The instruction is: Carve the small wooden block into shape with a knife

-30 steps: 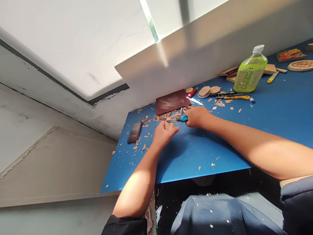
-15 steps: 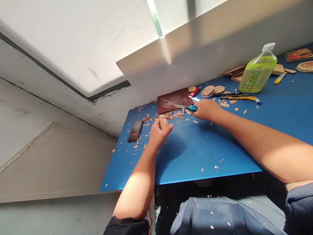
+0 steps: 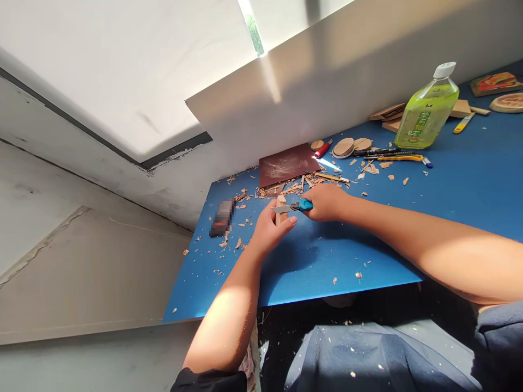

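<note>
My left hand (image 3: 267,226) is closed around a small piece of wood (image 3: 280,202), which stands up out of the grip with my thumb along its near side. In my right hand (image 3: 327,202) is a utility knife (image 3: 304,205) with a teal handle. Its blade points left and lies across the wood, above my left thumb; whether the edge bites into it I cannot tell. Wood shavings (image 3: 292,188) are scattered just beyond both hands, beside a dark red sheet of sandpaper (image 3: 281,166) with pale dust on it.
A bottle of yellow-green drink (image 3: 427,117) stands at the back right of the blue table (image 3: 461,179). Pens and a yellow-handled tool (image 3: 402,158), round wood slices (image 3: 344,147) and a red tool (image 3: 322,149) lie near the wall. A blurred dark object (image 3: 223,218) is at left.
My right hand has brought the knife left and nearer, from above the sandpaper's edge onto the wood. My left hand has turned the wood more upright. The view has shifted slightly.
</note>
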{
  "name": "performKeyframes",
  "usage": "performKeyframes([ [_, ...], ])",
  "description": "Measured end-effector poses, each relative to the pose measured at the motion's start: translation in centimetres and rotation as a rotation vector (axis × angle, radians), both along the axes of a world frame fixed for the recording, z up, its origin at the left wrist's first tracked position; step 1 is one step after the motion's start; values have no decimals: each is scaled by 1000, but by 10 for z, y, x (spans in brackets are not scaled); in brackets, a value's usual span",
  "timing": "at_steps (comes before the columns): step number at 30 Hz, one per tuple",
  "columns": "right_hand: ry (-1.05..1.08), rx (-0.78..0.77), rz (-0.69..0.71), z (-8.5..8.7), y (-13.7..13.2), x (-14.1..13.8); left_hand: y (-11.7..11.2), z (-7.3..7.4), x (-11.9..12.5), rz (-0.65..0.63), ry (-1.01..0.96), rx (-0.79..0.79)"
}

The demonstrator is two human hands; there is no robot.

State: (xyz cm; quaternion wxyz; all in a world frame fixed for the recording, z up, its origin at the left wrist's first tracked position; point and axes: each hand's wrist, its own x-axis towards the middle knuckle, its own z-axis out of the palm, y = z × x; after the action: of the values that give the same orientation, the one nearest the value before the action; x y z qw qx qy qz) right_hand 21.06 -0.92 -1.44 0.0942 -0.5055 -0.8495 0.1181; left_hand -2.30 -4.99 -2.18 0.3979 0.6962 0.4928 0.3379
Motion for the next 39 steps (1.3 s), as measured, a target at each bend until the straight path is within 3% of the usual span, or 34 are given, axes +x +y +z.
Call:
performKeyframes([
  [7,-34,-24,-11,5,1,0,1,-4,-3,-17,16,-44],
  [18,-138,37,-105,3,20,10,8,6,10,162,87,-130],
  [20,-131,12,-189,3,29,26,9,8,4,147,27,-142],
  [22,-138,-43,-392,5,40,49,11,12,-8,158,-111,-177],
  [24,-94,-1,-484,8,50,70,14,16,-20,212,-266,-202],
  [26,-68,38,-454,8,56,78,19,18,-27,237,-347,-159],
  [29,-44,26,-364,1,58,67,21,18,-22,143,-370,-135],
  [35,95,-58,-176,-18,52,49,8,14,-7,-83,-527,-323],
  [39,191,-84,-113,-23,51,50,6,16,-8,-104,-601,-400],
])
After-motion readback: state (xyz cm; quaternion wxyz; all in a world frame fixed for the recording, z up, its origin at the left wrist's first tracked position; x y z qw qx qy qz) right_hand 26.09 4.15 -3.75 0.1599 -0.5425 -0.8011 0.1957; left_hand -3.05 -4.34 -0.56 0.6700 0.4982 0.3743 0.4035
